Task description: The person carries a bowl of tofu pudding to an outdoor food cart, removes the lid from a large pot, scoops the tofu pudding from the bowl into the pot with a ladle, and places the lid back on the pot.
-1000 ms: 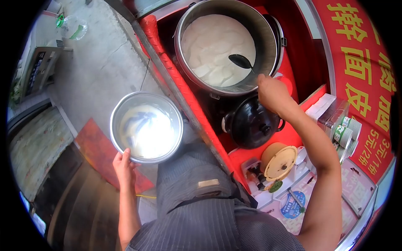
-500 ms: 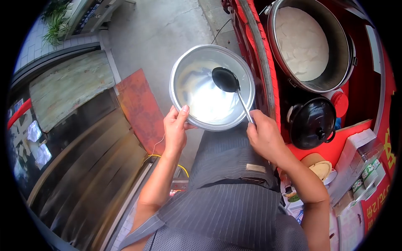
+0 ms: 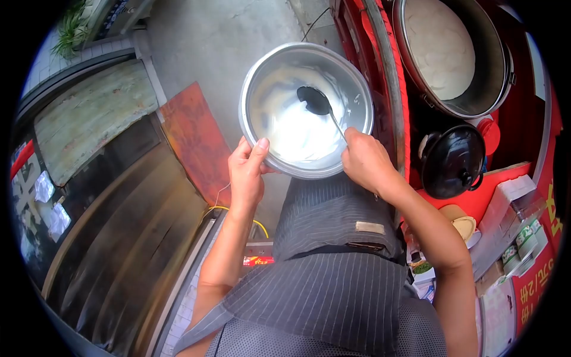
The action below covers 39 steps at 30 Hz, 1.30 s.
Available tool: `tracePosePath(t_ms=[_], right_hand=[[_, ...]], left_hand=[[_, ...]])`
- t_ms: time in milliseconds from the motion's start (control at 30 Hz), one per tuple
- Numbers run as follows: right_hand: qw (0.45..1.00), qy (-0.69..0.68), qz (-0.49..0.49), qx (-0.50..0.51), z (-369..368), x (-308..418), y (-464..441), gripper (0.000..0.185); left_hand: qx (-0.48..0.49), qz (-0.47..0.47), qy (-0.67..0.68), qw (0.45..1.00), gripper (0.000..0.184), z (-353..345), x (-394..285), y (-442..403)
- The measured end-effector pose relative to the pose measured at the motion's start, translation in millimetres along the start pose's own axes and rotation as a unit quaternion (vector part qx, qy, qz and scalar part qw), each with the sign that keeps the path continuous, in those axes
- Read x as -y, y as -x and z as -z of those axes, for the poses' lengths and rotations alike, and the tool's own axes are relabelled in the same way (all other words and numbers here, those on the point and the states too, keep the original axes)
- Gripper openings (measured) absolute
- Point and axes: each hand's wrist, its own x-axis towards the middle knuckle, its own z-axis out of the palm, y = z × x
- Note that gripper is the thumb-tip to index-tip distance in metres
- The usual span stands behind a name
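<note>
A round metal bowl point(image 3: 351, 65) is held out in front of my body, its inside shiny with whitish smears. My left hand point(image 3: 247, 169) grips its near-left rim, thumb on top and fingers underneath. In my right hand point(image 3: 367, 160) is the handle of a ladle point(image 3: 314, 100) with a dark head. The ladle's head is down inside the bowl, partly in whitish liquid or batter; how deep that lies I cannot tell. My right fist is just over the bowl's near-right rim.
On the right, a large metal pot point(image 3: 496, 77) contains pale batter or dough point(image 3: 440, 50). A black lidded pot point(image 3: 453, 160) and a red lid point(image 3: 489, 135) are near it. White boxes and cups point(image 3: 526, 244) stand lower right. A rusty red board point(image 3: 193, 137) lies left.
The ladle's head has gone lower into the bowl, and its dark part now looks partly covered. Bowl and hands appear slightly higher in view, and the surroundings at right have shifted slightly.
</note>
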Motion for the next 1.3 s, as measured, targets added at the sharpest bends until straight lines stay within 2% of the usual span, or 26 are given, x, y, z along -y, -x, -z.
tracePosePath(t_ms=[100, 167, 567, 733, 833, 900, 1033, 1100, 1167, 1300], right_hand=[[0.999, -0.046, 0.022, 0.016, -5.8, 8.2, 6.2, 0.014], [0.995, -0.075, 0.023, 0.068, -6.4, 13.0, 9.9, 0.015], [0.982, -0.135, 0.058, 0.121, -4.5, 10.5, 9.4, 0.017], [0.972, -0.177, 0.068, 0.136, -3.5, 4.5, 3.9, 0.019], [0.967, -0.196, 0.052, 0.153, 7.3, 6.4, 3.8, 0.019], [0.924, -0.276, -0.075, 0.255, 27.2, 14.9, 4.6, 0.018], [0.901, -0.324, -0.084, 0.277, 30.1, -2.0, 5.7, 0.021], [0.868, -0.383, -0.101, 0.299, 40.5, -9.4, 11.0, 0.025], [0.858, -0.408, -0.112, 0.291, 57.2, -17.1, 20.2, 0.025], [0.831, -0.474, -0.128, 0.263, 99.6, -48.9, 50.5, 0.023]], left_hand=[[0.000, 0.005, 0.015, 1.000, 0.030, -0.9, -0.7, 0.8], [-0.001, 0.012, 0.022, 1.000, 0.030, -1.0, -2.5, 2.1], [-0.008, 0.042, 0.040, 0.998, 0.023, -0.3, -8.2, 3.1], [0.031, 0.038, 0.044, 0.998, 0.027, 11.1, -3.4, -1.9], [0.030, 0.039, 0.040, 0.998, 0.025, 10.6, -3.9, -3.2], [0.032, 0.038, 0.038, 0.998, 0.025, 12.2, -2.8, -5.1], [0.029, 0.043, 0.034, 0.998, 0.024, 10.3, -4.0, -6.4], [0.026, 0.046, 0.031, 0.998, 0.024, 9.7, -5.3, -6.6], [0.026, 0.049, 0.030, 0.998, 0.023, 11.6, -5.1, -7.0], [-0.034, 0.047, 0.016, 0.998, 0.021, 18.2, 11.2, -16.3]])
